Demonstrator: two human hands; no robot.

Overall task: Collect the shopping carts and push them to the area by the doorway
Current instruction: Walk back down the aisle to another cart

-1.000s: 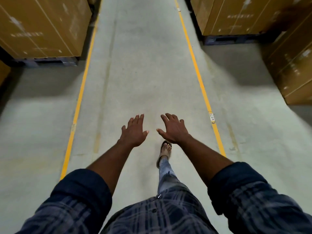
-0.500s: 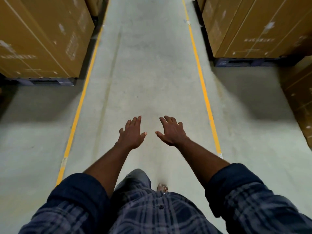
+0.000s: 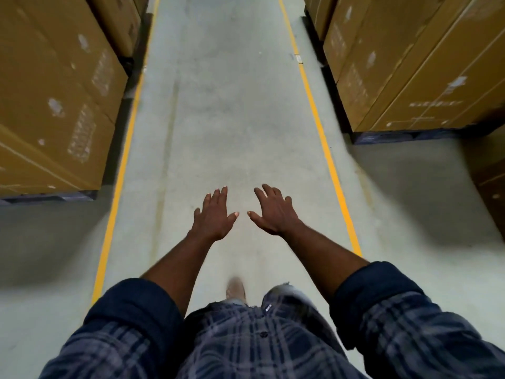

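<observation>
No shopping cart and no doorway show in the head view. My left hand (image 3: 214,216) and my right hand (image 3: 274,213) are held out in front of me, palms down, fingers straight and slightly spread, thumbs pointing toward each other. Neither hand holds or touches anything. Both float above the grey concrete aisle floor (image 3: 229,110). My forearms come out of rolled dark plaid sleeves at the bottom of the view.
Two yellow floor lines, left (image 3: 120,181) and right (image 3: 325,149), border the aisle. Tall stacks of brown cartons on pallets stand at the left (image 3: 52,99) and right (image 3: 410,64). One foot (image 3: 236,289) shows blurred below my hands.
I have walked forward along the aisle: the carton stacks on both sides have slid nearer and down the view. My hands keep the same open, outstretched pose.
</observation>
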